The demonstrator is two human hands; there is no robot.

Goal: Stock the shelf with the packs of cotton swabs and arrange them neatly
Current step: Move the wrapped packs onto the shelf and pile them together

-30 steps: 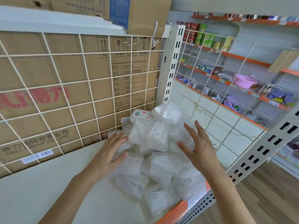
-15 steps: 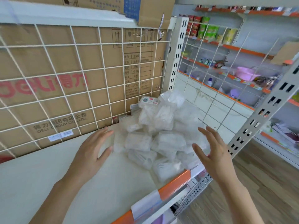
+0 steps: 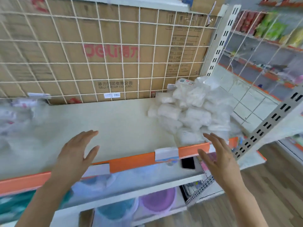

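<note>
Both hands are open and hold nothing. The left hand [image 3: 77,149] hovers over the near edge of the shelf [image 3: 118,118], with the fingers straight and the thumb spread. The right hand [image 3: 218,154] is further right, above the orange price strip [image 3: 131,161], and its fingertips are near the front pack of the heap. The palms face each other and are well apart, which I judge to be a ready posture for gathering packs or squaring them up.

The packs of cotton swabs [image 3: 188,112] lie in a loose heap in the far right corner of the shelf. They are piled against the wire grid [image 3: 98,46], which, with the cardboard box [image 3: 114,54] behind it, keeps them from sliding off the back. The heap is not yet neat, and some packs reach the front edge. At the far left there are more clear packets [image 3: 16,112], too blurred to identify. A dark phone [image 3: 188,162] lies on the lower shelf, near the right hand.
</note>
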